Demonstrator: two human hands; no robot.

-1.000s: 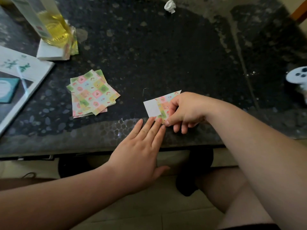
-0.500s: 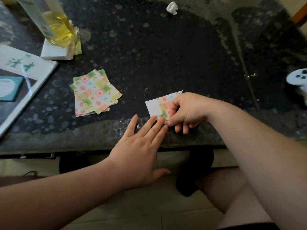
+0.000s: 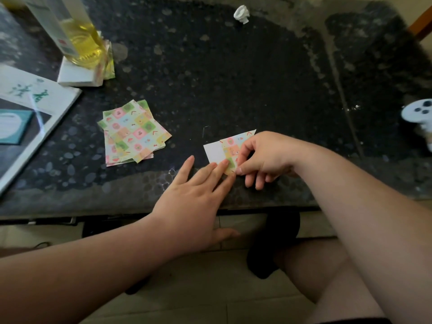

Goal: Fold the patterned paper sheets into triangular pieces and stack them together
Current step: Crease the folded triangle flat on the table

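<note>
Paper sheet (image 3: 230, 149) lies part-folded near the table's (image 3: 233, 78) front edge. Right hand (image 3: 264, 157) pinches its patterned flap, while left hand (image 3: 194, 199) is flat, fingertips pressing the near corner. Paper stack (image 3: 134, 133) lies apart, to the left.

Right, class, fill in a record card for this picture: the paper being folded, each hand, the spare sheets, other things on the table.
Being folded: patterned sheet, partly folded, white underside showing on its left
Left hand: straight fingers press the sheet's near edge
Right hand: pinches the folded flap
Spare sheets: loose stack, further left, flat on the table
Other things: crumpled paper at the far edge; bottle of yellow liquid, far left
</note>
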